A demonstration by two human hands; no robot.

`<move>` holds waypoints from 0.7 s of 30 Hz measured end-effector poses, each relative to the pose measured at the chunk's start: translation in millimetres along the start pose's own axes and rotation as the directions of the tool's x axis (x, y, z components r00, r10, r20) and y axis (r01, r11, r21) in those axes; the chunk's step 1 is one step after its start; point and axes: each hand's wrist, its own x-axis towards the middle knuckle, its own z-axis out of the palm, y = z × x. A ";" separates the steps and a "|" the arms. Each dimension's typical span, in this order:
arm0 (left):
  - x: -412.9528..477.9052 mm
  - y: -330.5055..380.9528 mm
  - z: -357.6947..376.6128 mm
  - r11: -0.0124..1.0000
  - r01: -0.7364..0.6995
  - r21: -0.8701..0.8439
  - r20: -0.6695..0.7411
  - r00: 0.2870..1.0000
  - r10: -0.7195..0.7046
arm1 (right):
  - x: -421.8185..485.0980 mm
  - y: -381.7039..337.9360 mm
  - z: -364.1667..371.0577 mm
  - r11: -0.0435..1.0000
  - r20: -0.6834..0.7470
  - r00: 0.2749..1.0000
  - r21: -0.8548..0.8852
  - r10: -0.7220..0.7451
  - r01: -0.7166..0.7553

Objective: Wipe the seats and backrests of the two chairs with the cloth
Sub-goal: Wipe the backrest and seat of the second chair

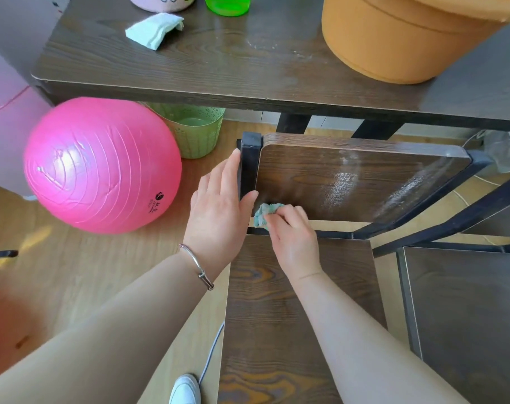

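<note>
Right hand [291, 240] is bunched tight around the teal cloth [265, 213], pressing it into the lower left corner of the backrest [350, 182], just above the seat [291, 316]. Left hand [219, 205] lies flat and loose against the black frame post [249, 167], thumb hooked over its front, gripping nothing. A second chair's seat [466, 316] sits just to the right. The pink ball [102, 164] carries a small dark logo and print, too small to read.
</note>
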 end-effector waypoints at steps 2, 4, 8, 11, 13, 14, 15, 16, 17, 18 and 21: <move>1.9 4.8 -1.5 0.999 -0.039 0.027 -0.076 0.996 0.041 | 2.2 -1.0 -9.9 1.000 -0.012 1.000 -0.007 -0.024 0.024; 4.6 12.7 -4.9 0.996 -0.055 0.076 -0.133 0.989 0.065 | 8.8 -3.2 -27.2 0.990 -0.080 0.988 -0.054 -0.131 0.126; 10.5 27.2 -12.6 0.971 -0.070 0.229 -0.178 0.978 0.113 | 30.9 -15.2 -78.9 0.956 -0.291 0.911 -0.119 -0.293 0.269; 11.7 35.7 -15.4 0.957 -0.116 0.267 -0.181 0.969 0.168 | 43.5 -17.5 -107.1 0.944 -0.332 0.885 -0.164 -0.326 0.286; 8.3 38.9 -13.7 0.951 -0.150 0.272 -0.161 0.967 0.199 | 44.5 -12.7 -112.6 0.933 -0.296 0.888 -0.181 -0.352 0.310; 5.4 39.3 -12.2 0.948 -0.163 0.274 -0.151 0.966 0.209 | 43.8 -7.0 -110.2 0.926 -0.266 0.891 -0.199 -0.367 0.322; 2.5 39.7 -9.8 0.944 -0.176 0.278 -0.140 0.965 0.221 | 41.2 -0.9 -107.0 0.925 -0.226 0.904 -0.203 -0.363 0.321; -0.9 40.0 -6.4 0.940 -0.190 0.283 -0.125 0.965 0.232 | 37.1 5.6 -101.3 0.939 -0.188 0.927 -0.179 -0.325 0.293; -4.4 39.5 -3.3 0.936 -0.202 0.288 -0.112 0.964 0.242 | 32.3 11.3 -94.1 0.971 -0.145 0.962 -0.100 -0.230 0.217; -8.1 39.0 0.0 0.933 -0.213 0.290 -0.100 0.963 0.251 | 27.4 15.2 -87.4 0.995 -0.100 0.990 -0.015 -0.097 0.096; -18.6 35.8 12.8 0.932 -0.227 0.282 -0.065 0.965 0.255 | 12.8 30.2 -65.3 0.985 0.067 0.988 0.096 0.137 -0.143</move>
